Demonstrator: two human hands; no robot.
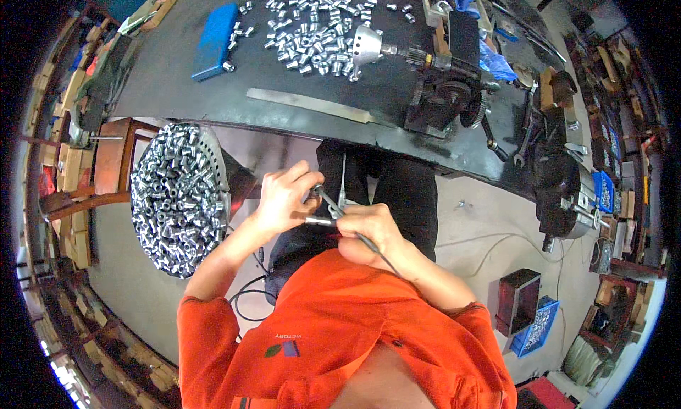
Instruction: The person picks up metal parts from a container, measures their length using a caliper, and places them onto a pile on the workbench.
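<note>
My left hand (287, 198) is closed, fingers bent around a small metal piece (313, 192) that is mostly hidden. Close beside it, my right hand (370, 231) wraps around a slim handheld tool with a dark cord (377, 251) running out behind the fist. A silvery end (319, 221) of the tool sticks out toward my left fingers. Between the hands slants a thin grey rod (330, 202); whether it belongs to the tool I cannot tell. Both hands are above my lap, in front of the bench edge.
A heaped tub of metal fittings (177, 200) stands to my left. On the dark bench (163, 90) lie more loose fittings (312, 36), a blue block (215, 41), a flat metal strip (308, 104) and a geared machine (450, 97). At lower right is a blue crate (535, 329).
</note>
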